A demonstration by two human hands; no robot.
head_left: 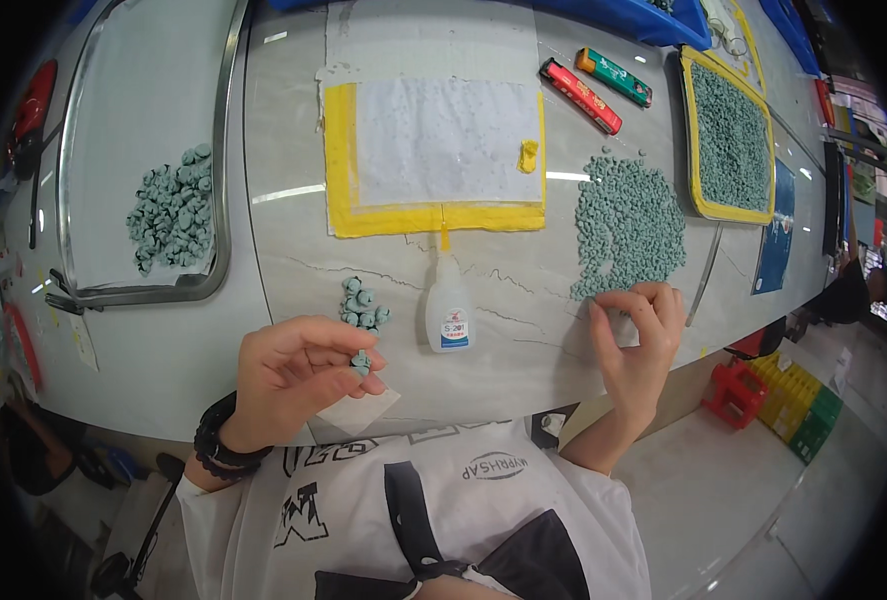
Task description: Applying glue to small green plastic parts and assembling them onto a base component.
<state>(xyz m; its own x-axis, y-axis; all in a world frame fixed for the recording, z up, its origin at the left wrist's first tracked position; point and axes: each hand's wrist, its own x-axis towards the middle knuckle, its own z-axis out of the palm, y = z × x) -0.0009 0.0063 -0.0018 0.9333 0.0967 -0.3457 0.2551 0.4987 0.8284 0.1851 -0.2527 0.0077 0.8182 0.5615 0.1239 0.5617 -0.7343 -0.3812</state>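
Teal piece (361, 365), partly hidden, pinched by left fingers (325, 328); right fingers (647, 313) near beads (631, 232) (can't tell if grasping).

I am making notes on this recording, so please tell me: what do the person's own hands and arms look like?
The left hand and right hand are ungloved. Dark bands circle the left wrist; none shows on the right. White sleeves end above both wrists.
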